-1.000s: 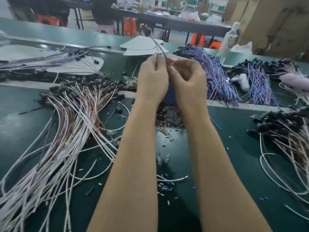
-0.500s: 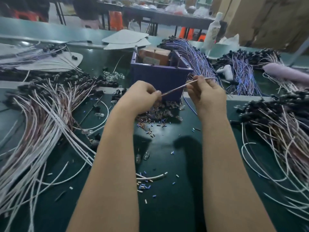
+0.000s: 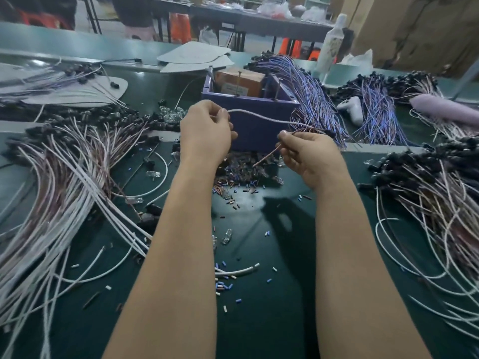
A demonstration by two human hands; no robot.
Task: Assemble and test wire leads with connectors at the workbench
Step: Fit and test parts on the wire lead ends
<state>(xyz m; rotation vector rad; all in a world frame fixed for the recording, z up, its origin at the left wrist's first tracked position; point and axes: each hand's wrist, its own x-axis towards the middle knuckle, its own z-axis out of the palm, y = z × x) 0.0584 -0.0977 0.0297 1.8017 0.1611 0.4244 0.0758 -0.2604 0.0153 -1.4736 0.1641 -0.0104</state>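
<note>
pinching a white wire lead (image 3: 259, 116) in the left hand (image 3: 207, 133) and a thin reddish wire (image 3: 267, 155) in the right hand (image 3: 308, 154), both raised just in front of the purple box (image 3: 259, 133). room to move over the green mat (image 3: 259, 320) between the forearms. hemmed by the left wire bundle (image 3: 64, 177) and right wire bundle (image 3: 440, 198), with small connectors (image 3: 243, 172) heaped under the hands.

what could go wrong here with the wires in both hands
The white wire held by the left hand runs over toward the blue wire bundle, so pulling may snag it there. The brown wire pinched by the right hand points down at the pile of small parts and could scatter them.
</note>
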